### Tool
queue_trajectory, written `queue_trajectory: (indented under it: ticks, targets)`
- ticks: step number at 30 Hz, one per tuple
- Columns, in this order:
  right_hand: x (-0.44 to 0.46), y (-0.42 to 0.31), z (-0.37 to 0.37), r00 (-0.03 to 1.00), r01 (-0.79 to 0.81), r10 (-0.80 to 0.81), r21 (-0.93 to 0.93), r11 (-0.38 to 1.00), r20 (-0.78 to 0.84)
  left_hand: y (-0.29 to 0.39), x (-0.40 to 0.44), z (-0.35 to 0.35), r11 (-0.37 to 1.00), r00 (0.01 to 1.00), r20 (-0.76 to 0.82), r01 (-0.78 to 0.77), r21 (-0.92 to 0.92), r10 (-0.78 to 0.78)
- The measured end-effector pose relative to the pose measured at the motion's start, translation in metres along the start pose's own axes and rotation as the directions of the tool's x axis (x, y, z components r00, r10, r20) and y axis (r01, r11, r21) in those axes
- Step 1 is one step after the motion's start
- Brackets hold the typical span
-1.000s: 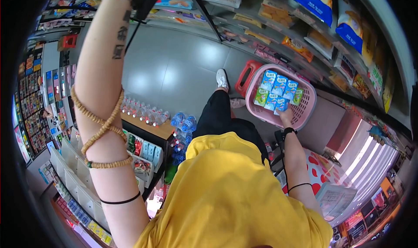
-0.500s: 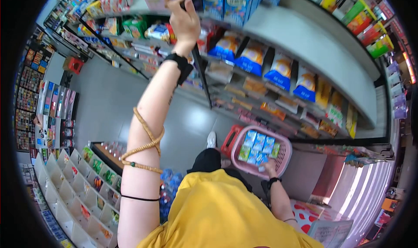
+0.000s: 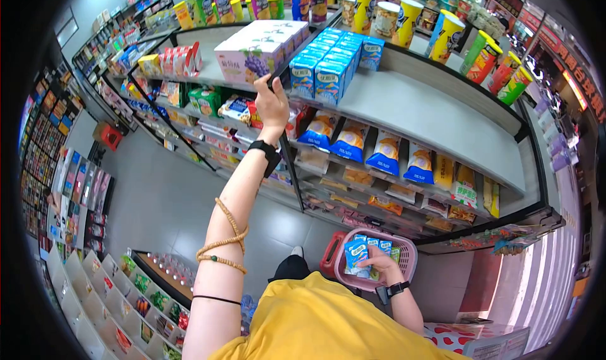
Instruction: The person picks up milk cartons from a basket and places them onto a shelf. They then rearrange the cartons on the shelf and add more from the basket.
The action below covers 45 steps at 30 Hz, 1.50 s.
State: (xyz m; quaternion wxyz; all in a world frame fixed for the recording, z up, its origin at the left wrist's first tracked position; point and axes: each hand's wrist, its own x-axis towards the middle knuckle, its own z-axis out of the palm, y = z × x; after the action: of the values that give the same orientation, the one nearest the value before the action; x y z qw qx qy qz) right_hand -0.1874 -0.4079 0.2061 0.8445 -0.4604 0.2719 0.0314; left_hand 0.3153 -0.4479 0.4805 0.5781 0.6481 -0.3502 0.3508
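Observation:
My left hand (image 3: 272, 107) is raised to the top shelf, its fingers curled over the shelf's dark front edge (image 3: 285, 132). Just behind it stand white boxes with purple grapes (image 3: 249, 60), and to their right a block of blue cartons (image 3: 319, 76). Low on the right, my right hand (image 3: 382, 264) grips a blue carton (image 3: 356, 255) over the pink basket (image 3: 410, 262). Other blue and green cartons lie in the basket beneath, partly hidden by that hand.
Blue-and-yellow snack bags (image 3: 385, 151) line the shelf below. Canisters (image 3: 410, 22) stand along the back ledge. A slotted white display rack (image 3: 95, 297) is at lower left, and a red stool (image 3: 110, 137) stands farther off on the grey floor.
The view has tilted up, showing more of the shelves. My right hand has come to hold a blue carton raised over the basket's left side. My left hand stays at the shelf edge.

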Motion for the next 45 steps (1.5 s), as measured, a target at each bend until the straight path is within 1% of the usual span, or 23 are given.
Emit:
queue_trajectory:
  ticks: [1, 3, 4, 7, 8, 9, 10, 11, 12, 13, 14, 15, 17, 19, 22, 25, 26, 30, 33, 34, 37, 42, 45]
  targets:
    - [-0.003, -0.037, 0.016, 0.997, 0.07, -0.07, 0.016, 0.997, 0.035, 0.0, 0.0, 0.0, 1.0, 1.0, -0.011, -0.017, -0.009, 0.016]
    - [-0.012, -0.118, 0.047, 0.975, 0.217, -0.21, -0.116, 0.969, 0.072, 0.0, 0.001, -0.001, 1.0, 1.0, -0.002, -0.019, -0.016, 0.019]
    - [-0.01, -0.152, 0.052, 0.951, 0.288, -0.256, -0.189, 0.939, 0.174, -0.003, 0.0, 0.0, 1.0, 1.0, 0.009, -0.015, -0.022, 0.015]
    - [-0.026, -0.261, 0.084, 0.905, 0.416, -0.36, -0.298, 0.859, 0.226, -0.004, 0.0, 0.0, 0.999, 0.999, 0.007, -0.031, -0.031, 0.031]
    - [-0.025, -0.295, 0.086, 0.825, 0.565, -0.462, -0.474, 0.675, 0.325, -0.004, 0.0, 0.0, 0.999, 1.0, 0.015, -0.019, -0.034, 0.02]
    - [-0.03, -0.328, 0.1, 0.767, 0.624, -0.564, -0.561, 0.545, 0.306, -0.005, -0.001, 0.0, 0.999, 1.0, 0.024, -0.008, -0.037, 0.009]
    - [-0.029, -0.354, 0.11, 0.734, 0.647, -0.612, -0.577, 0.499, 0.293, -0.008, -0.001, 0.002, 0.999, 0.999, 0.021, -0.027, -0.033, 0.028]
    - [-0.029, -0.382, 0.118, 0.736, 0.648, -0.624, -0.539, 0.539, 0.261, -0.009, 0.0, 0.001, 0.999, 0.999, 0.026, -0.031, -0.04, 0.032]
    - [-0.029, -0.407, 0.121, 0.821, 0.504, -0.564, -0.57, 0.649, 0.085, -0.008, -0.001, 0.001, 0.998, 0.999, 0.03, -0.033, -0.047, 0.034]
    - [-0.016, -0.426, 0.113, 0.818, 0.462, -0.574, -0.614, 0.64, 0.017, -0.008, -0.001, 0.0, 0.998, 0.999, 0.032, -0.035, -0.053, 0.037]
    - [-0.011, -0.448, 0.121, 0.731, 0.549, -0.674, -0.683, 0.482, 0.111, -0.009, -0.002, 0.0, 0.999, 0.998, 0.056, -0.013, -0.05, 0.016]
    - [0.007, -0.467, 0.113, 0.714, 0.56, -0.694, -0.669, 0.488, 0.093, -0.008, -0.002, 0.0, 0.998, 0.998, 0.053, -0.01, -0.06, 0.014]
    - [0.05, -0.495, 0.081, 0.732, 0.481, -0.681, -0.704, 0.522, -0.006, -0.006, -0.002, 0.0, 0.997, 0.999, 0.046, -0.005, -0.076, 0.008]
    - [0.081, -0.514, 0.063, 0.762, 0.287, -0.609, -0.727, 0.624, -0.221, -0.005, 0.0, 0.0, 0.997, 0.999, 0.036, -0.015, -0.069, 0.017]
    - [0.125, -0.529, 0.033, 0.673, 0.14, -0.637, -0.781, 0.608, -0.375, -0.01, -0.002, 0.001, 0.996, 0.999, 0.035, -0.024, -0.089, 0.027]
    - [0.146, -0.539, 0.029, 0.606, 0.124, -0.63, -0.725, 0.678, -0.485, -0.011, -0.003, 0.001, 0.994, 0.999, 0.051, -0.012, -0.111, 0.018]
    - [0.148, -0.541, 0.033, 0.562, 0.114, -0.659, -0.743, 0.66, -0.5, -0.012, -0.003, 0.001, 0.994, 0.998, 0.055, -0.011, -0.11, 0.017]
    - [0.165, -0.548, 0.035, 0.49, -0.03, -0.718, -0.832, 0.553, -0.495, -0.011, -0.002, 0.0, 0.993, 0.997, 0.068, -0.021, -0.114, 0.029]
    - [0.198, -0.547, 0.007, 0.413, -0.071, -0.787, -0.878, 0.473, -0.458, -0.009, -0.002, -0.001, 0.991, 0.996, 0.087, 0.007, -0.131, 0.004]
    - [0.194, -0.544, 0.015, 0.345, -0.169, -0.878, -0.942, 0.289, -0.331, -0.01, -0.003, -0.001, 0.993, 0.997, 0.072, -0.013, -0.117, 0.022]
    - [0.207, -0.545, 0.01, 0.338, -0.204, -0.892, -0.949, 0.241, -0.299, -0.014, -0.003, 0.002, 0.994, 0.998, 0.052, -0.04, -0.105, 0.046]
    - [0.214, -0.546, 0.011, 0.347, -0.186, -0.884, -0.947, 0.263, -0.314, -0.016, -0.006, 0.002, 0.986, 0.995, 0.1, 0.037, -0.165, -0.021]
    - [0.217, -0.543, 0.007, 0.338, -0.171, -0.886, -0.946, 0.274, -0.318, -0.02, -0.009, 0.005, 0.992, 0.996, 0.093, 0.028, -0.127, -0.016]
